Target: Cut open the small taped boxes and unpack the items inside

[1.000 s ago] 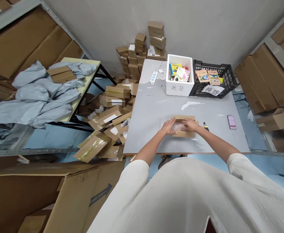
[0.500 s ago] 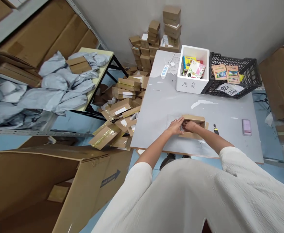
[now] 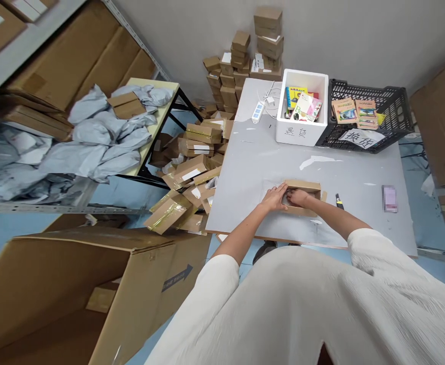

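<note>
Now the left hand (image 3: 276, 197) spreads over the left end of the small box (image 3: 302, 185). The right hand (image 3: 297, 197) dips inside; I can't tell its grip. Open side up, the box lies long from left to right, in front of the white tub (image 3: 296, 131).

Plain matt cardboard makes up the small open box (image 3: 302, 186) and the large carton (image 3: 146, 299), while strips of glossy yellowish tape (image 3: 172, 209) shine on the heaped parcels (image 3: 192, 170). The tabletop (image 3: 252, 172) is smooth, dull grey, scuffed with white patches. The white bin (image 3: 291, 134) looks like matt foam; the crate (image 3: 391, 104) is black latticed plastic. Wrinkled grey plastic bags (image 3: 72, 158) have a faint sheen — the white cloth shirt (image 3: 294, 299) is matt, finely crinkled at the sleeve.
</note>
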`<state>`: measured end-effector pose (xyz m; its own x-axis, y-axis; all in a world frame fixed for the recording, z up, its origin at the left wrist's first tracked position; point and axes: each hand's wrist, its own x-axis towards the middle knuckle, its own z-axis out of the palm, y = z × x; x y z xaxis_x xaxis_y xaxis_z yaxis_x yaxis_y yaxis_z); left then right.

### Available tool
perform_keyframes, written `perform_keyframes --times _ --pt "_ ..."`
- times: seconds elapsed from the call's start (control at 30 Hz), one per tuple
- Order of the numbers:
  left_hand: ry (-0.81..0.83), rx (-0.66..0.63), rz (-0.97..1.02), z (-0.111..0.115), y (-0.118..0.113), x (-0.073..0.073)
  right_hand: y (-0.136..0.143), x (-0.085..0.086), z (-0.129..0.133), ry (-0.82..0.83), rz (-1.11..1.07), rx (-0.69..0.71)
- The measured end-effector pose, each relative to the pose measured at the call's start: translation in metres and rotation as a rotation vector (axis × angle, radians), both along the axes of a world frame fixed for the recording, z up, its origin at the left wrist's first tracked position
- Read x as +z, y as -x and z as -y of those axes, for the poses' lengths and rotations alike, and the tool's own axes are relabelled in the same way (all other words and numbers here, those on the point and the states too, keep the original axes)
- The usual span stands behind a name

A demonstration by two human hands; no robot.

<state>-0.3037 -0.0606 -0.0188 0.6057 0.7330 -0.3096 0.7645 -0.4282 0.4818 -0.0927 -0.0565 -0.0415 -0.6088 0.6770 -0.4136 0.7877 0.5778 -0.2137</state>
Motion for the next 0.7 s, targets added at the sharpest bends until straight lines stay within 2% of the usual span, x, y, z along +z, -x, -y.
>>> perform_keyframes --times 0.27,0.47,0.57,0.7 --pt "-0.027 0.017 -0.004 0.005 -0.003 0.009 -0.017 0.033 0.011 -0.022 0.024 0.09" --pt "-0.051 0.046 -0.022 0.007 -0.005 0.015 -0.048 0.063 0.018 -0.042 -0.014 -0.041" --pt "-0.044 0.045 -0.039 0.006 -0.007 0.017 -0.068 0.086 0.022 -0.093 -0.065 -0.107" --pt "-0.04 0.035 -0.056 0.005 -0.009 0.017 -0.097 0.126 0.031 -0.206 -0.063 -0.16"
